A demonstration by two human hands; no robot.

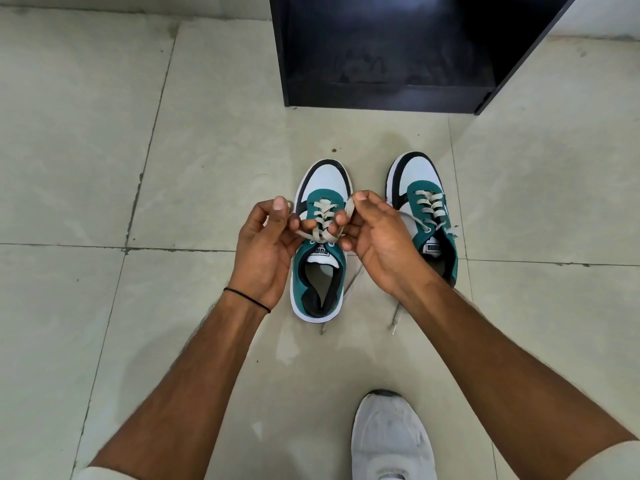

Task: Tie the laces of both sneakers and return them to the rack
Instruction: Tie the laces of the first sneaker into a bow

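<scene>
Two green, white and black sneakers stand side by side on the tiled floor, toes pointing away from me. Over the left sneaker [320, 271] my left hand [266, 244] pinches one end of its grey lace [320, 230]. My right hand [374, 237] pinches the other end, held up as a loop above the tongue. The two lace ends cross between my hands. The right sneaker [424, 199] sits partly behind my right wrist, its lace loose and trailing onto the floor [394, 320]. The black shoe rack [391, 53] stands open just beyond the sneakers.
My own foot in a white shoe [391, 438] rests on the floor near the bottom edge, right of centre. Pale floor tiles [104, 133] stretch to the left and right of the sneakers. The rack's lower shelf [388, 88] looks dark and dusty.
</scene>
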